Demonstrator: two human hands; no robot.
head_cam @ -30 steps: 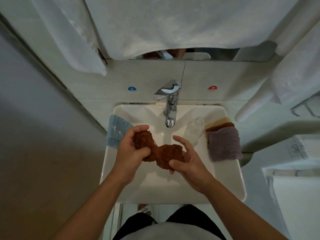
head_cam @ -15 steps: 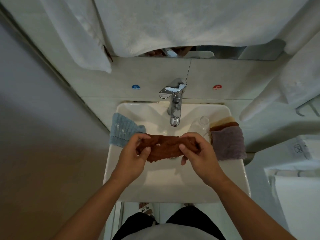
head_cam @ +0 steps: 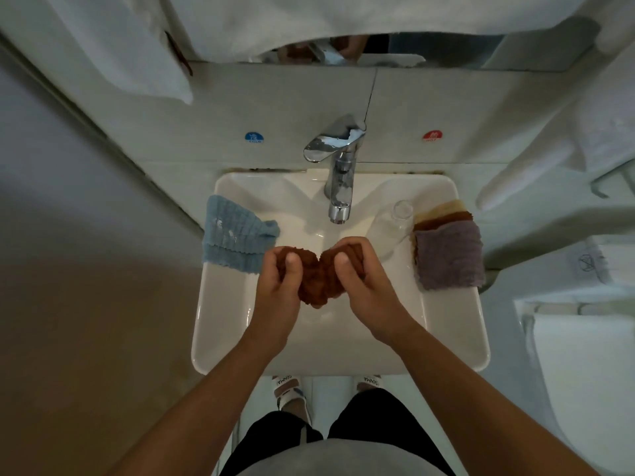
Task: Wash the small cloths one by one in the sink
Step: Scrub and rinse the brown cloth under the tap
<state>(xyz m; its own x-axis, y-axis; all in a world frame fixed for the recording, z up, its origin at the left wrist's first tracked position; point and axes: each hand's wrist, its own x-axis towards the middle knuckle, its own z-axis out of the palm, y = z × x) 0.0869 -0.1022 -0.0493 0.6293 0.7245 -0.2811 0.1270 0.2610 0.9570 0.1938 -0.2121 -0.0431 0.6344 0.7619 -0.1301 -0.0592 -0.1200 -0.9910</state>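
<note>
Between the two hands, over the middle of the white sink (head_cam: pixel 220 338), hangs a bunched rust-brown cloth (head_cam: pixel 321 280). Left hand (head_cam: pixel 280 286): fingers curled round the cloth's left end, thumb pressed on top. Right hand (head_cam: pixel 364 280): fingers likewise clamped on the right end, thumb on top; the cloth sags in a fold below and between the two sets of fingers. Beyond the fingers stands the chrome faucet (head_cam: pixel 338 187), its spout just above the cloth; whether water runs cannot be told. Outward from the left fingers, a light blue cloth (head_cam: pixel 233 235) lies draped over the sink's left rim, close beside the hand. Outward from the right fingers, a clear glass (head_cam: pixel 391 228) stands inside the basin, and past it a purple cloth (head_cam: pixel 448 257) tops a small stack on the right rim, with a brown and a pale yellow edge (head_cam: pixel 443 211) showing behind it. White towels (head_cam: pixel 240 22) hang above, against the wall.
</note>
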